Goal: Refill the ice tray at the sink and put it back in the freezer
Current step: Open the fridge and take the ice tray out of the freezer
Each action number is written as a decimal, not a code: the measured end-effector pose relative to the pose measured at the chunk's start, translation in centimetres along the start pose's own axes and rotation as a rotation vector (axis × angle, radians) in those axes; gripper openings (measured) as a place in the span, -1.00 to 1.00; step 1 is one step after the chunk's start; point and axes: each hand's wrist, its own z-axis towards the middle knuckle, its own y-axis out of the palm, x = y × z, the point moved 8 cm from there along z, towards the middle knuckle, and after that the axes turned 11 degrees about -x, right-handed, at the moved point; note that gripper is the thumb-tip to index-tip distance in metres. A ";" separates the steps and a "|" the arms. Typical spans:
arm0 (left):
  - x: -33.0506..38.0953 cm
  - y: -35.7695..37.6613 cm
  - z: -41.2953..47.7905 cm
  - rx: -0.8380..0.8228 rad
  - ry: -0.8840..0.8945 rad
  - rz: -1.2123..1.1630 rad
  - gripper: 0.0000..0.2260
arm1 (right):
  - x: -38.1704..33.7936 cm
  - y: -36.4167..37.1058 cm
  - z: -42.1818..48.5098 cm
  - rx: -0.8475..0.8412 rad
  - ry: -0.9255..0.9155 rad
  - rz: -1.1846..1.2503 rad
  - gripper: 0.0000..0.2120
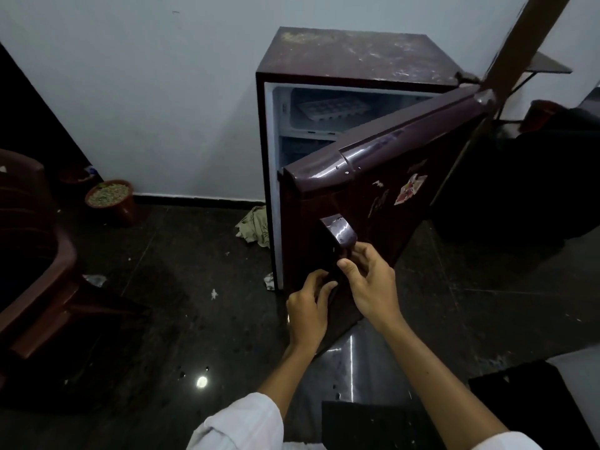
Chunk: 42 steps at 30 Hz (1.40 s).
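a small maroon fridge (357, 56) stands against a pale wall (162, 92) with its door (389, 170) swung partway open toward the camera. the ice tray (334, 109) lies in the freezer compartment (389, 103) at the top of the fridge, flat on the compartment floor, seen through the gap above the door. both hands are at the door's handle (339, 233). the right hand (370, 280) grips the lower end of the handle, fingers curled under it and thumb bent in front. the left hand (308, 306) sits just below and to the left, its bent fingers touching the door near its edge; whether they actually hold the door cannot be told. stickers (410, 189) show on the door's front. on the dark glossy floor (194, 287) a crumpled cloth (255, 225) lies beside the fridge's base, a brown pot (110, 198) stands near the wall, and a dark red chair (35, 254) is at the left.
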 end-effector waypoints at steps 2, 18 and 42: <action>1.0 1.4 -1.6 -0.027 -0.003 0.008 -0.67 | 0.5 -1.5 -1.9 0.018 0.002 0.008 -0.73; 9.2 12.5 -11.3 -0.567 0.227 -0.067 -0.60 | 5.1 -12.9 -16.2 0.422 0.085 0.237 -0.73; 14.8 17.1 -12.5 -0.543 0.478 -0.111 -0.71 | 8.0 -19.1 -23.6 0.812 0.191 0.055 -0.49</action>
